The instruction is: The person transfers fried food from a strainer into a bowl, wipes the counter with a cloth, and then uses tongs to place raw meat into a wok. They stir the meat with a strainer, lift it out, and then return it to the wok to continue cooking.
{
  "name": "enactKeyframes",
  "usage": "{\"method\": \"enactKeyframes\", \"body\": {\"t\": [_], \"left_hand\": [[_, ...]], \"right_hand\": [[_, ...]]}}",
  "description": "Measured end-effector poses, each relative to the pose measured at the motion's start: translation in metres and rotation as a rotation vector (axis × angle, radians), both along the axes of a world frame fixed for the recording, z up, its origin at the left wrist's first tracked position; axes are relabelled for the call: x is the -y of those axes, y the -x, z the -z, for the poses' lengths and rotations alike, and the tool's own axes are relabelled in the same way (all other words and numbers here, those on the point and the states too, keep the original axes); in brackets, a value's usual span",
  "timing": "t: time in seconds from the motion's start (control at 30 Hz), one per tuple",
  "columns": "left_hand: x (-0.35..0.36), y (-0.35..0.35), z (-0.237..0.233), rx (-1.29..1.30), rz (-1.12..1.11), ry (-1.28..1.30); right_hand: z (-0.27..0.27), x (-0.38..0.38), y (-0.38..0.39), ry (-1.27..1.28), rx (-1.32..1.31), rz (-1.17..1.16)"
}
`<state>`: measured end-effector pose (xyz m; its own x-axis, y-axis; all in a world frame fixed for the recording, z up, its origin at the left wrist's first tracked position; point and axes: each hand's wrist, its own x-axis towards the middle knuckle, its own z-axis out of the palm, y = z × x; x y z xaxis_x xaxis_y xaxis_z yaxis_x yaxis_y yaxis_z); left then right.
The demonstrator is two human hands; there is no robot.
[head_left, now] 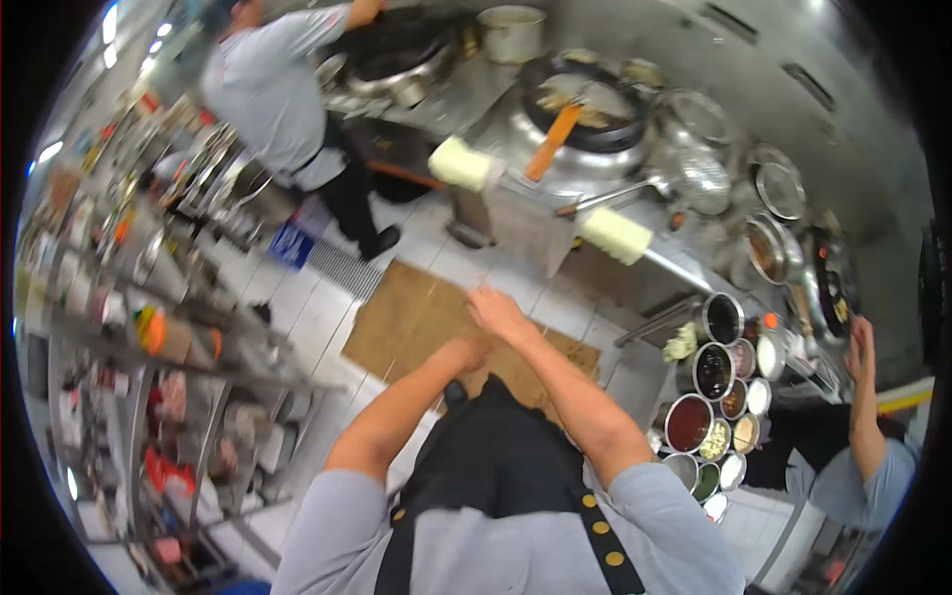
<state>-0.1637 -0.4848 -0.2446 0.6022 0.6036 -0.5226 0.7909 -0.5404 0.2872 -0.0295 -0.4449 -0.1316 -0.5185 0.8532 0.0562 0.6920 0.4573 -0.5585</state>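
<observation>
Both my hands are together in front of my black apron, above the brown cardboard mat on the tiled floor. My right hand is in front of my left hand, and they seem to touch or overlap. The fingers of both are too blurred to read, and anything in them cannot be made out. Beyond them is the stove counter, with a wok holding food and an orange-brown handle leaning over its rim.
A co-worker stands at another wok, upper left. Another person's arm reaches in at the right. Round containers of sauces and ingredients stand at the right. Metal shelving fills the left. Yellowish cloth rolls lie along the counter's rail.
</observation>
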Motion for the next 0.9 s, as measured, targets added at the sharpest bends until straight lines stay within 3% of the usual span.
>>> {"method": "enactKeyframes", "body": {"t": [0.03,0.07,0.1,0.13,0.17,0.2,0.23,0.27,0.3,0.33,0.37,0.4,0.43,0.47,0.53,0.57,0.63,0.7,0.73,0.77,0.8,0.83,0.9], "left_hand": [[0.015,0.016,-0.029,0.109,-0.137,0.072],[0.03,0.04,-0.019,0.294,-0.152,-0.019],[0.044,0.074,0.039,0.503,-0.277,-0.068],[0.063,0.096,0.024,0.431,-0.42,-0.007],[0.078,0.136,0.081,0.388,-0.494,0.064],[0.102,0.178,0.132,0.329,-0.573,0.081],[0.127,0.2,0.12,0.123,-0.737,0.178],[0.16,0.227,0.133,0.053,-0.866,0.118],[0.187,0.254,0.156,-0.008,-0.951,0.235],[0.206,0.261,0.144,0.071,-1.18,0.412],[0.222,0.267,0.126,0.229,-1.252,0.469],[0.235,0.277,0.131,0.442,-1.191,0.432],[0.253,0.292,0.14,0.648,-1.119,0.394],[0.263,0.303,0.152,0.658,-1.068,0.377],[0.261,0.309,0.176,0.619,-1.019,0.359],[0.25,0.314,0.186,0.611,-1.002,0.349],[0.22,0.316,0.197,0.624,-0.976,0.291],[0.171,0.311,0.188,0.688,-0.945,0.237],[0.151,0.302,0.139,0.682,-1.262,0.441],[0.128,0.295,0.117,0.639,-1.335,0.408],[0.113,0.303,0.131,0.876,-1.365,0.418],[0.101,0.299,0.113,0.854,-1.461,0.325],[0.076,0.302,0.103,0.813,-1.519,0.195]], "right_hand": [[0.049,0.002,-0.035,-0.063,0.072,0.01],[0.083,0.009,-0.066,0.096,0.223,0.013],[0.095,0.032,-0.09,0.132,0.289,0.065],[0.132,0.045,-0.111,0.292,0.366,0.106],[0.164,0.073,-0.136,0.351,0.374,0.109],[0.181,0.091,-0.154,0.615,0.537,0.022],[0.253,0.13,-0.181,0.491,0.397,0.176],[0.329,0.165,-0.213,0.562,0.399,0.131],[0.278,0.201,-0.215,0.612,0.514,0.141],[0.28,0.225,-0.224,0.926,0.482,0.253],[0.361,0.264,-0.265,0.876,0.493,-0.097],[0.303,0.276,-0.251,1.205,0.376,0.129],[0.327,0.3,-0.262,1.074,0.402,0.103],[0.351,0.325,-0.269,0.944,0.425,0.081],[0.279,0.309,-0.229,1.269,0.119,0.782],[0.239,0.299,-0.207,1.28,-0.06,1.162],[0.228,0.266,-0.199,0.981,-0.432,1.083],[0.267,0.197,-0.205,0.383,-0.099,0.893],[0.233,0.153,-0.19,0.516,-0.391,1.02],[0.18,0.104,-0.167,0.611,-0.689,1.167],[0.159,0.062,-0.158,0.566,-0.865,1.109],[0.126,0.024,-0.149,0.584,-1.059,1.001],[0.077,-0.056,-0.13,0.659,-1.237,0.999]]}}
